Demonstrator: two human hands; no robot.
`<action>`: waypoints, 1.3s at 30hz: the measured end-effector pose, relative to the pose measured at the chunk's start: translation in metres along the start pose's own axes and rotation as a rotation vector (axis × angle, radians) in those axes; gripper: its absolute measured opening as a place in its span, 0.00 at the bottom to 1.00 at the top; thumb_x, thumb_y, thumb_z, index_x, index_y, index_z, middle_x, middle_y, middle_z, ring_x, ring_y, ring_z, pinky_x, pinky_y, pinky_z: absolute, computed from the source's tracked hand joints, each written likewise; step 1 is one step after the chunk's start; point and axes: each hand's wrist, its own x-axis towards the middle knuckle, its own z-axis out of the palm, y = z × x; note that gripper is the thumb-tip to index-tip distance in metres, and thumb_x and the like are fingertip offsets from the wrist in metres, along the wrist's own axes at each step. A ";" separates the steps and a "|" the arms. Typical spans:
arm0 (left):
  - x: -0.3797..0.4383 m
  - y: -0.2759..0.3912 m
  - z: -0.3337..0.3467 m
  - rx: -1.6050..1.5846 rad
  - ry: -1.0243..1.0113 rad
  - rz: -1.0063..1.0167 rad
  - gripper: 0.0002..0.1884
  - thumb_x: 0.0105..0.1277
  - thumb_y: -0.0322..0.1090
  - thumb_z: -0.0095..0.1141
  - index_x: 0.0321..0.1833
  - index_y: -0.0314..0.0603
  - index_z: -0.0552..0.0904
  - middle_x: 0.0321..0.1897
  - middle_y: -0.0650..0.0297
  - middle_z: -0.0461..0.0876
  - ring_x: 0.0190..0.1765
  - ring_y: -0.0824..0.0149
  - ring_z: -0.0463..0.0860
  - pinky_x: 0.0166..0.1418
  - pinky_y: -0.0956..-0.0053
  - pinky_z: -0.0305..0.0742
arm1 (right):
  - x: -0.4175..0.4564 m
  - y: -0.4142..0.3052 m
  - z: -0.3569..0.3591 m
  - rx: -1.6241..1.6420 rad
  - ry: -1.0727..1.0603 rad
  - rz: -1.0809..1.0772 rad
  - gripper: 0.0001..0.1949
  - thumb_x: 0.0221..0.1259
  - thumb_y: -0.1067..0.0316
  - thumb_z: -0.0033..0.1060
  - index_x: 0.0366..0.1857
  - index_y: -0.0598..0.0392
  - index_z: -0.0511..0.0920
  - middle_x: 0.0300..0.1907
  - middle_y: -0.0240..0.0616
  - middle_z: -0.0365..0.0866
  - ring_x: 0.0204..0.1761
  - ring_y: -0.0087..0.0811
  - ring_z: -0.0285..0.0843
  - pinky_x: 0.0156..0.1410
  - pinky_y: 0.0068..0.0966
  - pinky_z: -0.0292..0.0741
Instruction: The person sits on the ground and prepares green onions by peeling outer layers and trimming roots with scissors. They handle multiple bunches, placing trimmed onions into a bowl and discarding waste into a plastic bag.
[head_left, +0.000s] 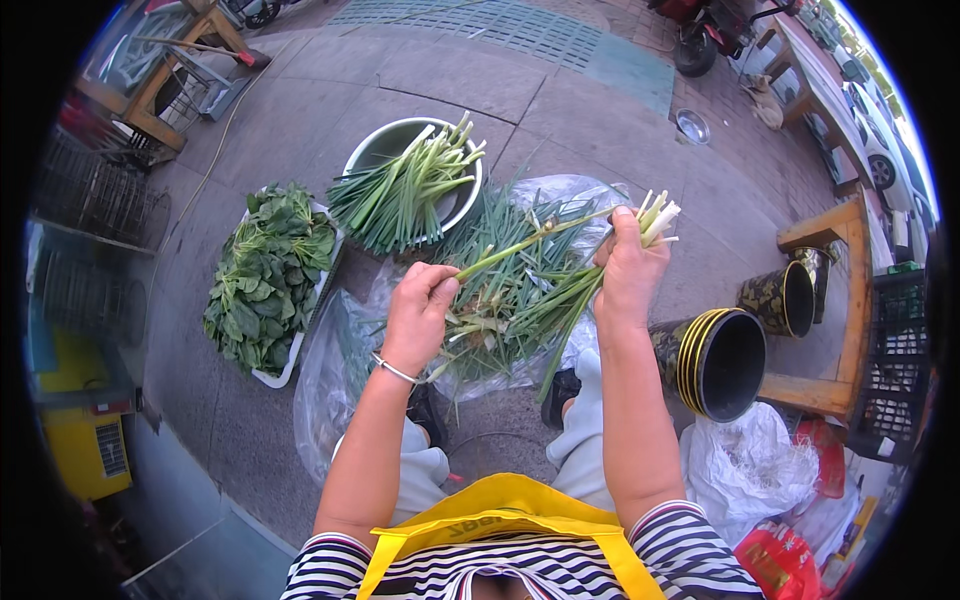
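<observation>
Between the thumb and fingers of my left hand (421, 313) is one end of a single green stalk (510, 250). It stretches up and right to my right hand (634, 251), where its other end meets the thumb. My right hand is closed around a bunch of green allium stalks (657, 217), pale cut ends up, leaves trailing down. Below both hands, a loose pile of long leaves and trimmings (491, 292) lies on a clear plastic sheet (324, 420). Beyond it, more trimmed stalks (409, 180) lean in a round basin (365, 148) with a pale rim.
At left, leafy greens (270, 285) fill a white tray (289, 367). Nested black-and-gold buckets (709, 364) lie tipped at right beside a wooden frame (855, 300), a black crate (892, 360) and a white sack (750, 465). A metal bowl (691, 126) and a dog (763, 101) are farther off.
</observation>
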 end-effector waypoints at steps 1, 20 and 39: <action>0.000 -0.002 -0.001 0.038 0.014 0.003 0.07 0.64 0.27 0.54 0.41 0.31 0.81 0.29 0.62 0.75 0.33 0.69 0.74 0.38 0.77 0.68 | 0.000 -0.001 0.001 -0.002 0.017 0.002 0.04 0.60 0.71 0.55 0.28 0.55 0.73 0.15 0.23 0.62 0.14 0.16 0.55 0.20 0.19 0.56; 0.000 0.015 0.009 -0.627 -0.235 -0.283 0.12 0.73 0.31 0.45 0.51 0.30 0.76 0.27 0.65 0.75 0.33 0.73 0.75 0.42 0.78 0.71 | -0.018 0.017 0.006 -0.050 -0.432 0.276 0.13 0.54 0.61 0.72 0.35 0.57 0.80 0.22 0.20 0.71 0.21 0.13 0.59 0.25 0.15 0.56; 0.000 0.018 -0.001 -1.077 -0.368 -0.365 0.13 0.71 0.38 0.47 0.45 0.33 0.76 0.18 0.69 0.66 0.21 0.74 0.65 0.31 0.73 0.71 | -0.015 0.022 0.005 -0.167 -0.174 0.021 0.07 0.59 0.67 0.64 0.30 0.58 0.78 0.24 0.22 0.71 0.25 0.14 0.64 0.29 0.16 0.62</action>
